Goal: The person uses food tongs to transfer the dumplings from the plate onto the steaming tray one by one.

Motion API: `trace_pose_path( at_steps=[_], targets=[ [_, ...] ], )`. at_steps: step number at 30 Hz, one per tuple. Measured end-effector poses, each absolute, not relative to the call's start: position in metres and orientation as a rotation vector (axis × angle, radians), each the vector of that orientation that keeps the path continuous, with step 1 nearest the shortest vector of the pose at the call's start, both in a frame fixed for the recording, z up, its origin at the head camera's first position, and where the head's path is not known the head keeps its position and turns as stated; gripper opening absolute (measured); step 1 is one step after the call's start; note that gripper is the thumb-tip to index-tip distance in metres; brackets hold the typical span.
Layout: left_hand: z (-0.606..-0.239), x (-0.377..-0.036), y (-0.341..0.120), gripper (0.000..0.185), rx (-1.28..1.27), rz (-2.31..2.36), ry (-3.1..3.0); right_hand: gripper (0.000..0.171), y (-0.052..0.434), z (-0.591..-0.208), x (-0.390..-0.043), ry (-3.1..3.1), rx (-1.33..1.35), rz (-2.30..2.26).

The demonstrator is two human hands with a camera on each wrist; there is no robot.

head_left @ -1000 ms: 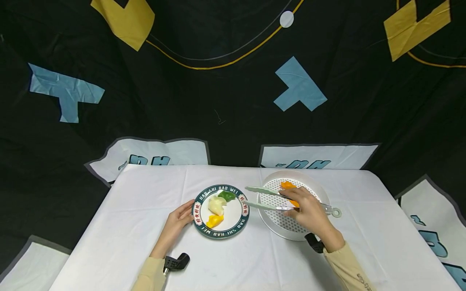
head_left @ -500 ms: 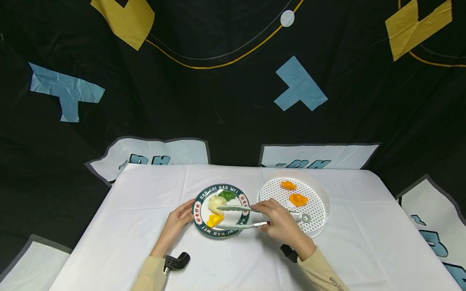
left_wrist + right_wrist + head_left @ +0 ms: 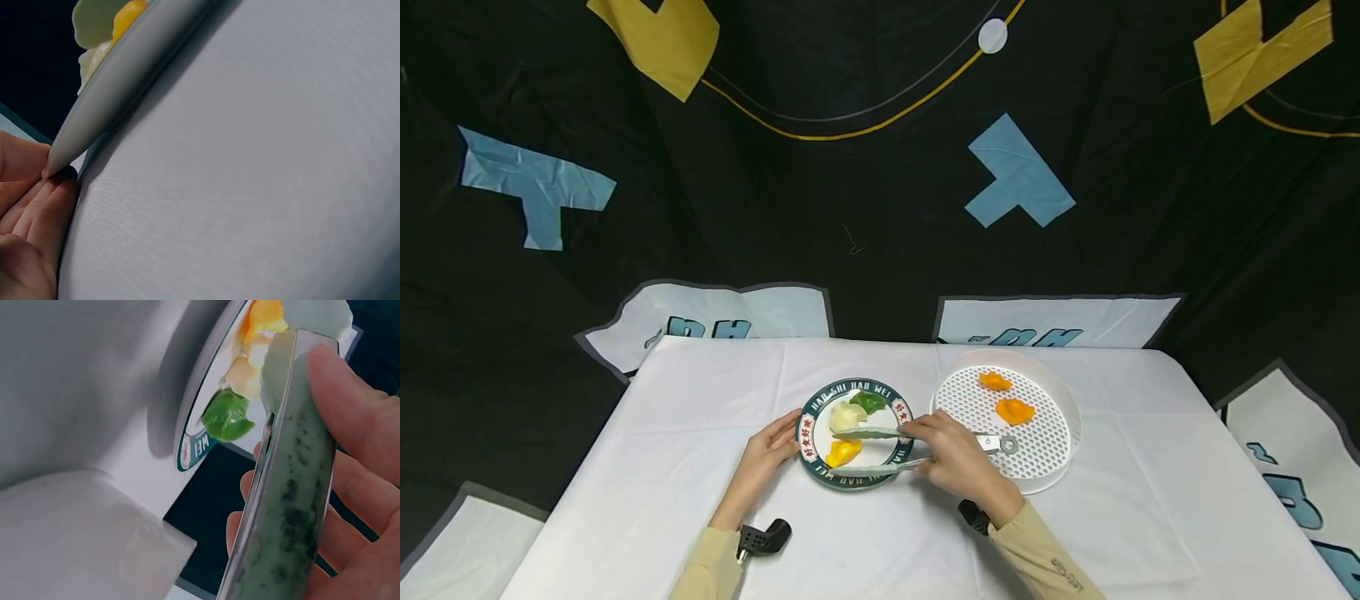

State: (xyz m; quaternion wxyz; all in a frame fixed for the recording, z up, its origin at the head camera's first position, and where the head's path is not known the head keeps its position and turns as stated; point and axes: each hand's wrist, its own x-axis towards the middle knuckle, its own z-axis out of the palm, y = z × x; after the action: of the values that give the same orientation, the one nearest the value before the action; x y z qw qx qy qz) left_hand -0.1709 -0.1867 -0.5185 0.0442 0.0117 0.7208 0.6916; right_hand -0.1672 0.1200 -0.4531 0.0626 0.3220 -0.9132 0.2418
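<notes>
Tongs are closing over the plate.
Your right hand (image 3: 951, 454) is gripping the tongs (image 3: 880, 450) around the yellow dumpling (image 3: 842, 452); your left hand (image 3: 772, 450) is touching the plate (image 3: 808, 417), fingers relaxed. Squeezing unevenly could be flicking it onto the worktop (image 3: 662, 467).

Tongs (image 3: 880, 450) over plate (image 3: 811, 412)

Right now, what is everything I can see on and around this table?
plate: one, dark green rim with lettering, table middle.
dumplings on the plate: three, white, green, orange.
steamer tray: one, white, perforated, right of the plate.
dumplings on the tray: two, orange and.
tongs: one pair, pale green, tips over the plate.
tablecloth: one, white.
backdrop: black, with blue and yellow shapes.
left hand: touches the plate's left rim.
right hand: grips the tongs.
</notes>
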Motion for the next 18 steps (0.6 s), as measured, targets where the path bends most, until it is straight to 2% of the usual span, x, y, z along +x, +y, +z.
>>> trace_pose_path(
  at_steps=[18],
  targets=[
    [-0.5201, -0.1723, -0.1869, 0.053, 0.006, 2.106, 2.212, 0.049, 0.1109, -0.4625, -0.1696, -2.703, 0.966, 0.649]
  ],
)
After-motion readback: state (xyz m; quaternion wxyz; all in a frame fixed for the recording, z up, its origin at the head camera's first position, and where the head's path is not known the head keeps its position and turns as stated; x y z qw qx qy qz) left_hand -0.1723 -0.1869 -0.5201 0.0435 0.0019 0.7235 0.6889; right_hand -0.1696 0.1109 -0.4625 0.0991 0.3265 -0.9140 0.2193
